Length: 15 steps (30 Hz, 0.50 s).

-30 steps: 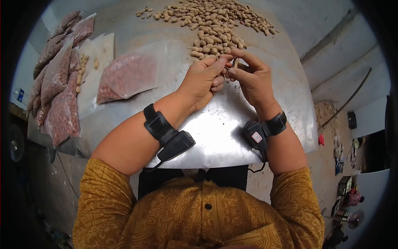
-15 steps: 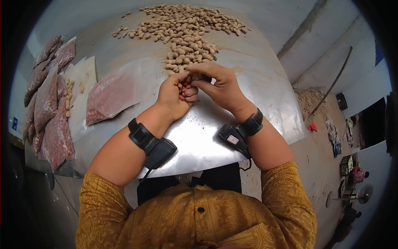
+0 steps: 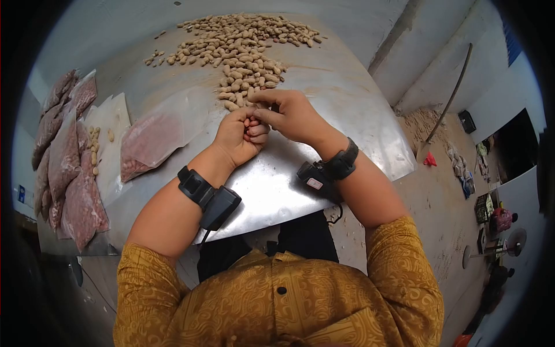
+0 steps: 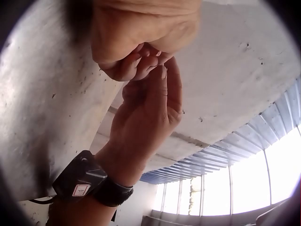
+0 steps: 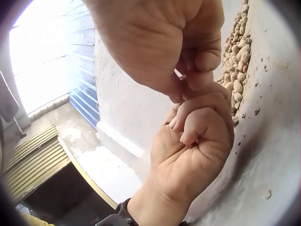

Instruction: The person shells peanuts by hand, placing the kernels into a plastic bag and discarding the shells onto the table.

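Observation:
Loosely curled, my left hand (image 3: 234, 141) holds several reddish shelled peanut kernels (image 3: 248, 128) in its fingers. My right hand (image 3: 298, 118) is bent over it from the right, thumb and index fingertips right at the left thumb and fingertips. In the right wrist view, a small dark-pink peanut piece (image 5: 183, 77) shows between the right fingertips, mostly hidden by them. Both hands are above the metal table (image 3: 347, 136), just in front of a heap of unshelled peanuts (image 3: 243, 63).
On the left lie filled bags of reddish kernels (image 3: 63, 156), piled together. A flatter bag of kernels (image 3: 151, 139) lies nearer the hands. A few peanuts in shell (image 3: 94, 144) rest by the bags. Beyond the table's right edge, a long pole (image 3: 451, 101) leans over debris on the floor.
The peanut shell seen in the right fingers a second ago no longer shows. My right hand has turned over the left, whose kernels now show. The head view has shifted.

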Motion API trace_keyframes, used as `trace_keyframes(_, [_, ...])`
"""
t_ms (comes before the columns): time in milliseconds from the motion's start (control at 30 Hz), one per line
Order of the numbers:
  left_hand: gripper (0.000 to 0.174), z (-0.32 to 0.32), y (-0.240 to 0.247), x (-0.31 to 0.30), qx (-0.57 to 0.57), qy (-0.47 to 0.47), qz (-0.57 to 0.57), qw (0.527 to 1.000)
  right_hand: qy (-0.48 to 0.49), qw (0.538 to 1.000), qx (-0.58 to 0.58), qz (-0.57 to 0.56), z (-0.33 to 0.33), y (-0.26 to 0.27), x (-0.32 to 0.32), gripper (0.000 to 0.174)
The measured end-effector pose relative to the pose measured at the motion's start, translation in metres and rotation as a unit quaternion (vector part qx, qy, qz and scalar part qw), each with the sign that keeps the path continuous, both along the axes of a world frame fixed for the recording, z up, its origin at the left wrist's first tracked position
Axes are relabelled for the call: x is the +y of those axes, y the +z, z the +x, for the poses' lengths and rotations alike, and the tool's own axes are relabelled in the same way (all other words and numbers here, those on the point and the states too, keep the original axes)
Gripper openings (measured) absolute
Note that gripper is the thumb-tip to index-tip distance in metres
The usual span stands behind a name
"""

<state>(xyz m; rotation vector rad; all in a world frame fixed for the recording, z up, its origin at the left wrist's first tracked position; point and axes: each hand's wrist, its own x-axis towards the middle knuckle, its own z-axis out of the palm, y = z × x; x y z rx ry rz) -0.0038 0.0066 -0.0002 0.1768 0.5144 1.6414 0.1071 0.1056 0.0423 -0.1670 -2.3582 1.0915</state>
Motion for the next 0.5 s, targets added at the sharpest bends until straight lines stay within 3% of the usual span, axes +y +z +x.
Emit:
trace_keyframes(200, [0.007, 0.011, 0.005, -0.003, 0.084, -0.028, 0.006, 0.996, -0.033, 0.995, -0.032, 0.094, 0.014, 0.011, -0.004, 0.024])
trace_keyframes(367, [0.005, 0.014, 0.003, -0.004, 0.068, -0.070, 0.050, 0.994, -0.034, 0.999, 0.004, -0.005, 0.028, 0.010, -0.009, 0.023])
trace_keyframes(500, [0.014, 0.018, 0.005, -0.007, 0.103, -0.098, 0.055, 0.988, -0.054, 0.993, 0.072, -0.082, 0.040, 0.003, 0.004, 0.027])
